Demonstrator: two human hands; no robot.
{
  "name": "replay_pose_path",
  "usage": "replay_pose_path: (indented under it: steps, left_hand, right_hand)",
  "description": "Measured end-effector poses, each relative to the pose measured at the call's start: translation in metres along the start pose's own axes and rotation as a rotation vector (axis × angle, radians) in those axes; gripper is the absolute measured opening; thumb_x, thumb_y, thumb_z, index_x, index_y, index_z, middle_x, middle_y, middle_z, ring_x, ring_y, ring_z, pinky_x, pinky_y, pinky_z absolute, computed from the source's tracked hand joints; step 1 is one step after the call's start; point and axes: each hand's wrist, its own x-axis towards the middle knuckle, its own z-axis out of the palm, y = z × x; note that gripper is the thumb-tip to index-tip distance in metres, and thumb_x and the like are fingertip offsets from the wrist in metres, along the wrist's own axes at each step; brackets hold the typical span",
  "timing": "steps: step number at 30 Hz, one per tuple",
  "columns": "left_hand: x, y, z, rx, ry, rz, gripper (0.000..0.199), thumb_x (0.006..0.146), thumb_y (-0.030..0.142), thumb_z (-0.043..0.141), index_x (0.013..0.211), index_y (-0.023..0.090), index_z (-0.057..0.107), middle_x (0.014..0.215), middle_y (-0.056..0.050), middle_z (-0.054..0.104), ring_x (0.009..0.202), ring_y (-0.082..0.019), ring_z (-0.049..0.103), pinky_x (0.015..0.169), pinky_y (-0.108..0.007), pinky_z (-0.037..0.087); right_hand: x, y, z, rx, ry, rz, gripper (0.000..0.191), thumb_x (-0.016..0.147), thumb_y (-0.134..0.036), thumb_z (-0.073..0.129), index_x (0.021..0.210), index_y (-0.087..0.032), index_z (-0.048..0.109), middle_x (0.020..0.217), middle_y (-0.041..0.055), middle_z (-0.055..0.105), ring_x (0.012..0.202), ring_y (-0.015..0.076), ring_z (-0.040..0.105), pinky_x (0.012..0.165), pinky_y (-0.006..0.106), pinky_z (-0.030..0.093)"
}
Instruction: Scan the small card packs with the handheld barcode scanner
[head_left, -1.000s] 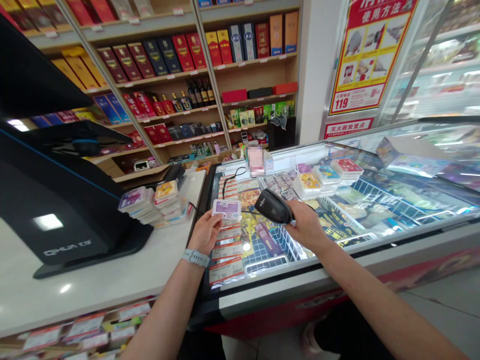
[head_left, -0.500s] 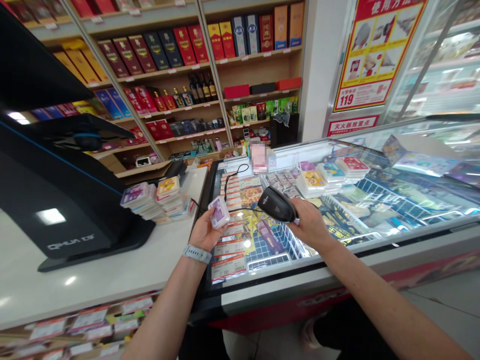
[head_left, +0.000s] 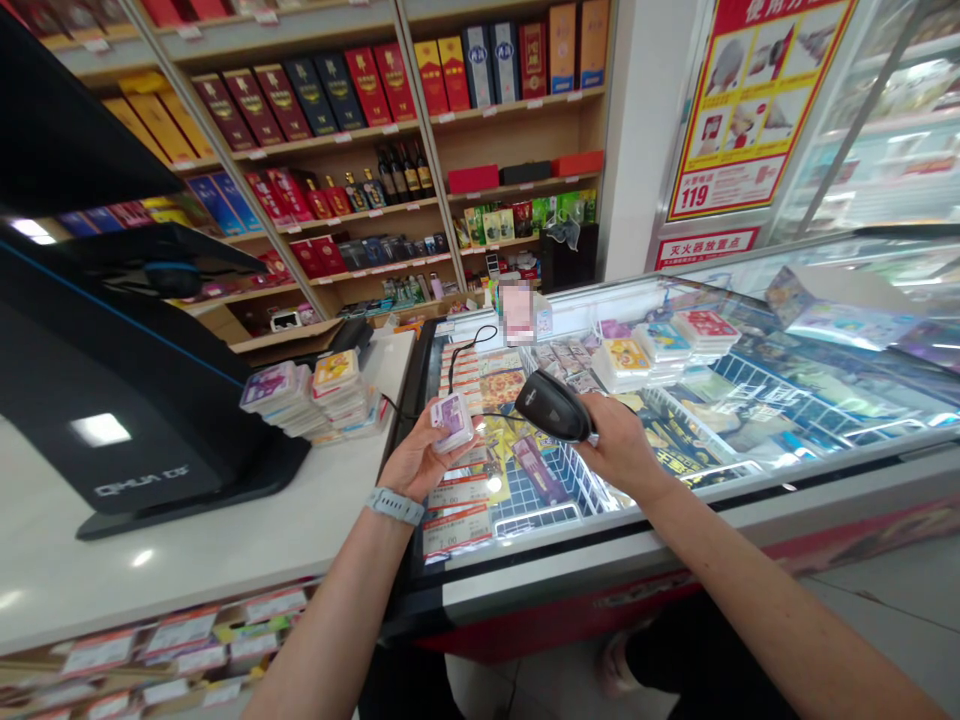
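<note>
our left hand point(head_left: 420, 462) grips a small pack point(head_left: 452, 421), thumb over its edge and fingers beneath, purple face up. our right hand point(head_left: 621, 445) is wrapped around a scanner point(head_left: 553, 405), whose nose points left at the pack, near but not touching; we cannot tell whether a finger is on the trigger. the pack hangs above the price tags point(head_left: 456, 535) on the left side of the freezer point(head_left: 540, 577).

for a good read, we judge it best to turn the pack so its code meets the nose squarely, keep our fingers off the print and hold both hands steady. we cannot make out the code from here.

as for edges, the freezer's dark left border runs beside the desk point(head_left: 225, 560), and its pale front rim crosses below our forearms. the desk piles point(head_left: 341, 395) stand left of the pack, near the till point(head_left: 172, 420); the freezer piles point(head_left: 624, 368) stand just behind our right hand. the most room seems to be in the air over the glass, minding the cord point(head_left: 469, 347).
</note>
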Motion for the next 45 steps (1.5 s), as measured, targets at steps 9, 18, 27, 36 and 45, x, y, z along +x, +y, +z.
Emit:
replay_pose_path:
  steps: [9, 18, 27, 36, 45]
  left_hand:
    - [0.015, -0.004, -0.010, 0.013, 0.200, 0.095, 0.033, 0.070, 0.001, 0.061, 0.100, 0.013, 0.063, 0.097, -0.009, 0.071, 0.101, -0.023, 0.066, 0.088, -0.035, 0.057]
    - [0.012, -0.003, -0.005, 0.058, 0.121, 0.147, 0.035, 0.069, 0.003, 0.066, 0.099, 0.020, 0.063, 0.102, -0.005, 0.069, 0.100, -0.021, 0.065, 0.093, -0.049, 0.053]
    - [0.018, -0.013, 0.000, 0.231, 0.161, 0.298, 0.040, 0.063, 0.010, 0.074, 0.100, 0.018, 0.060, 0.099, -0.004, 0.068, 0.094, -0.016, 0.064, 0.091, -0.036, 0.052]
    - [0.027, -0.021, 0.002, 0.420, 0.202, 0.445, 0.033, 0.066, 0.016, 0.073, 0.096, 0.017, 0.060, 0.091, -0.004, 0.068, 0.080, -0.015, 0.064, 0.079, -0.030, 0.053]
    - [0.023, -0.023, 0.006, 0.325, 0.151, 0.453, 0.031, 0.069, 0.017, 0.070, 0.100, 0.018, 0.062, 0.097, -0.006, 0.068, 0.088, -0.017, 0.065, 0.083, -0.033, 0.052]
  right_hand:
    - [-0.001, 0.002, 0.001, 0.002, -0.006, 0.005, 0.031, 0.082, -0.027, 0.055, 0.112, -0.019, 0.050, 0.094, 0.0095, 0.061, 0.085, 0.0265, 0.058, 0.075, 0.039, 0.047]
    - [0.000, -0.002, -0.001, 0.002, -0.008, 0.002, 0.029, 0.082, -0.026, 0.055, 0.110, -0.018, 0.050, 0.094, 0.0089, 0.061, 0.084, 0.0258, 0.058, 0.074, 0.038, 0.046]
    - [0.000, -0.002, 0.000, 0.012, -0.035, -0.002, 0.029, 0.082, -0.024, 0.057, 0.110, -0.019, 0.050, 0.097, 0.0100, 0.063, 0.086, 0.0262, 0.059, 0.075, 0.039, 0.047]
    - [-0.002, -0.002, 0.005, 0.020, -0.031, -0.040, 0.033, 0.080, -0.021, 0.054, 0.113, -0.020, 0.050, 0.099, 0.0103, 0.063, 0.089, 0.0269, 0.061, 0.075, 0.041, 0.050]
    - [-0.002, -0.002, 0.004, 0.069, -0.076, -0.044, 0.031, 0.082, -0.024, 0.055, 0.112, -0.022, 0.050, 0.099, 0.0091, 0.062, 0.088, 0.0265, 0.060, 0.076, 0.042, 0.050]
